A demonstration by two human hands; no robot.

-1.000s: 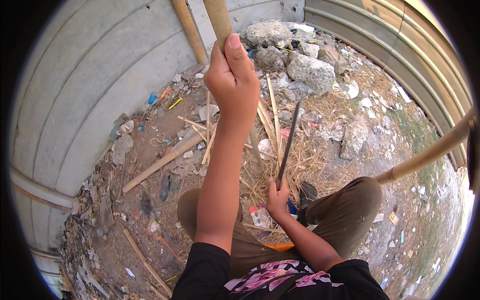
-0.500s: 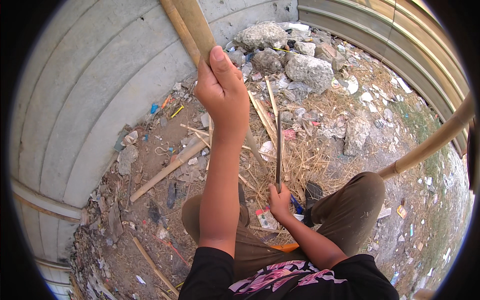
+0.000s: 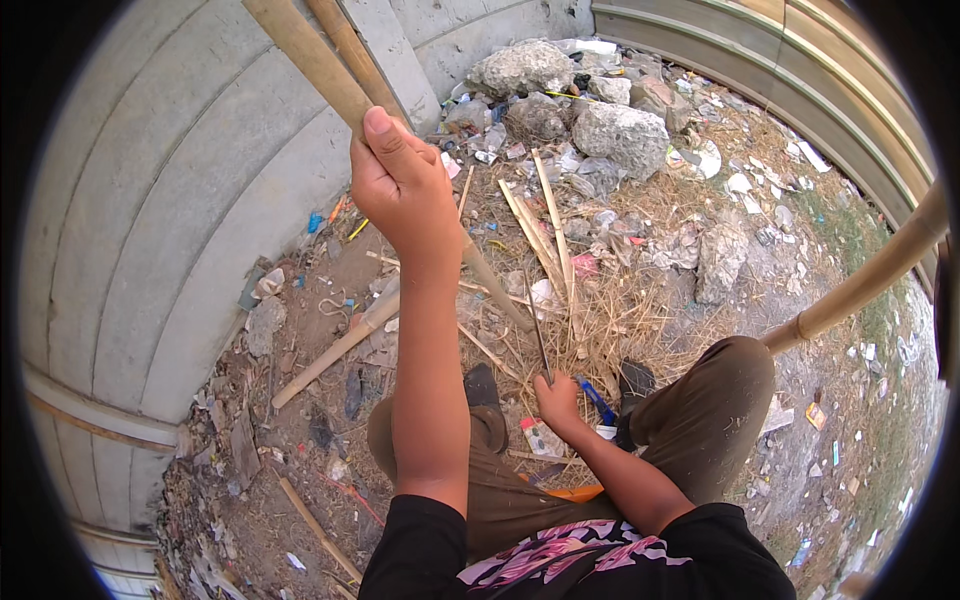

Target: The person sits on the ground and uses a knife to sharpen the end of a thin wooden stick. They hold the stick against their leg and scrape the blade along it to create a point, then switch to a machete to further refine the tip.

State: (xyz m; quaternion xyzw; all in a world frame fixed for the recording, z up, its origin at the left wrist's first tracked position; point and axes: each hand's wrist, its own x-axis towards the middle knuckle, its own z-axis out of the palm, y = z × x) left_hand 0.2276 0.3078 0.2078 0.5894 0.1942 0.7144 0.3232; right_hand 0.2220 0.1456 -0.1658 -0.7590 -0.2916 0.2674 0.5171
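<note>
My left hand [image 3: 405, 180] is raised, its fingers wrapped round a bamboo pole [image 3: 310, 65] with the thumb lying along it. The pole slants from the upper left, past my wrist, and its lower end rests among straw and shavings between my feet. Low in front of my lap, my right hand [image 3: 558, 400] is closed on the handle of a machete. The machete's long dark blade [image 3: 538, 335] points up and away, seen almost edge-on, close to the pole's lower end. A blue object [image 3: 597, 402] lies beside my right hand.
Split bamboo strips [image 3: 550, 225] lie ahead, and another bamboo piece [image 3: 340, 350] is at left. A second pole [image 3: 355, 50] leans by the concrete wall [image 3: 190, 180]. Rocks [image 3: 620, 140] and litter cover the far ground. A thick bamboo pole [image 3: 860, 280] slants at right.
My left hand has swung left and slightly down, tilting the pole's top leftward. The machete blade has tipped leftward and turned thinner to view; my right hand has barely shifted.
</note>
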